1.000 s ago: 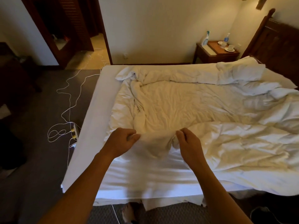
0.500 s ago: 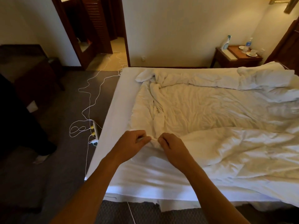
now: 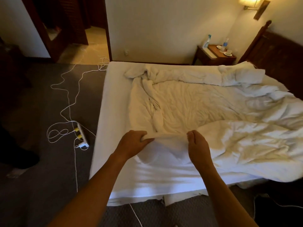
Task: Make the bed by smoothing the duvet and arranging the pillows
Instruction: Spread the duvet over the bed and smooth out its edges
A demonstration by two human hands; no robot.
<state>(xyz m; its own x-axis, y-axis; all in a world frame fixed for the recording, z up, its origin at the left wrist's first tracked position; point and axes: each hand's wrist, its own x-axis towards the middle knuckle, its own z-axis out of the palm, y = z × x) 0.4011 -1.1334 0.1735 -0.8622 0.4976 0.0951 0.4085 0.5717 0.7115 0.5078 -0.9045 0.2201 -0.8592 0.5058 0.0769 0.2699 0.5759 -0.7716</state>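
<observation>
Both hands are on the near edge of the duvet (image 3: pixel 205 115), a short gap apart. Left hand (image 3: pixel 132 144) has fingers curled round a fold of the fabric, gripping it. Right hand (image 3: pixel 197 145) is also curled on the edge, fingertips bunched and pinching cloth.

Duvet: white, heavily creased, lying across the bed (image 3: pixel 113 112), with a twisted ridge running away from the hands and bulk piled toward the right side. The left strip of the mattress sheet is bare. A rumpled white heap, possibly a pillow (image 3: pixel 241 74), sits at the far right by the dark wooden headboard (image 3: pixel 275 51); can't tell for sure.

Room: grey carpet (image 3: pixel 41 177), a white power strip (image 3: pixel 82 135) with tangled white cables (image 3: pixel 68 102) left of the bed. A nightstand (image 3: pixel 213 57) stands against the far wall holding a spray bottle (image 3: pixel 206 41), a water bottle and cups. A wall lamp (image 3: pixel 249 2) is lit at top right. An open doorway (image 3: pixel 91 38) is at top left.
</observation>
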